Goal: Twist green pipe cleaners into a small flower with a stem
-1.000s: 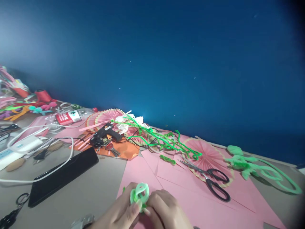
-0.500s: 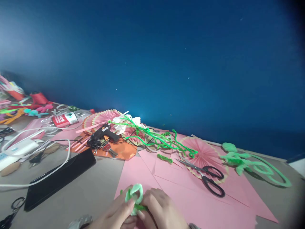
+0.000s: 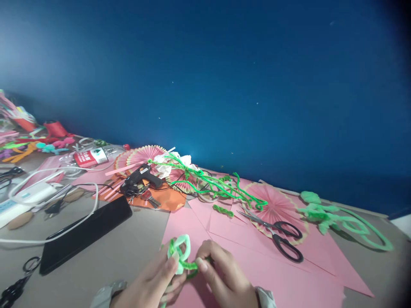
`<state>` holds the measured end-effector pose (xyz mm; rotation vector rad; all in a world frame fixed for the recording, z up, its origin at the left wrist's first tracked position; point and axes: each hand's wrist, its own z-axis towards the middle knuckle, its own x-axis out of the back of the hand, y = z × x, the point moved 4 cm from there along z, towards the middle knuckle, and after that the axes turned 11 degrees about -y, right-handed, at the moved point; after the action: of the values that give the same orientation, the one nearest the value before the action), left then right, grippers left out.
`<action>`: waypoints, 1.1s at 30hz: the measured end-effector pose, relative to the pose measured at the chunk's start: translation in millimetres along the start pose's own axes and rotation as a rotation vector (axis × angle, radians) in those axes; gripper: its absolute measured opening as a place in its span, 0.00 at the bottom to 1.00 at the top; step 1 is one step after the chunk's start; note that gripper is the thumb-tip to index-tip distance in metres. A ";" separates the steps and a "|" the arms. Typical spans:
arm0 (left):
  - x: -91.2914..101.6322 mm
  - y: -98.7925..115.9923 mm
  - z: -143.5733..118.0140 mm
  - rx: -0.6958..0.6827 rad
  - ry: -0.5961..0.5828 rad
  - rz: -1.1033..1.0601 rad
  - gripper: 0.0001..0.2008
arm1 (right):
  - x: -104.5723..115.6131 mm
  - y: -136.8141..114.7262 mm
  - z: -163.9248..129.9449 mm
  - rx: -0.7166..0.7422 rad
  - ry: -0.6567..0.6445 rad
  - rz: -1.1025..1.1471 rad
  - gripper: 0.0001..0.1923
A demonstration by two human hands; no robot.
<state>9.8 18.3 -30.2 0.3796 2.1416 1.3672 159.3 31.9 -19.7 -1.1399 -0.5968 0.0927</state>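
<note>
At the bottom centre of the frame, the left hand [image 3: 150, 284] and right hand [image 3: 224, 280] have drawn slightly apart since a second ago, so the green pipe-cleaner loop [image 3: 178, 253] now stands clearer above the pink paper [image 3: 257, 265]. Left fingertips pinch the pale loop while the right thumb and forefinger pinch its darker green tail, which suggests the twisting goes on. The scissors [image 3: 279, 239] lie untouched at centre right.

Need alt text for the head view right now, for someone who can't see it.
Both hands, left hand and right hand, pinch a looped green pipe cleaner over pink paper. Black scissors lie to the right, a glue gun beyond, against a blue wall.
</note>
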 end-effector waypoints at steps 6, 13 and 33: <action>13.2 1.3 -5.7 -0.045 0.219 0.332 0.14 | 0.8 -3.2 0.4 -0.130 -0.001 0.069 0.16; 12.8 7.5 -5.7 -0.021 0.277 0.277 0.22 | -4.5 -4.7 1.6 -0.020 -0.005 -0.076 0.18; 2.0 8.4 0.1 0.002 0.095 -0.026 0.22 | -5.7 -9.4 3.1 -0.007 -0.118 -0.186 0.14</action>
<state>7.7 23.1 -23.3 0.2916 2.2170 1.3941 150.8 28.3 -12.9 -1.0856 -0.8064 -0.0018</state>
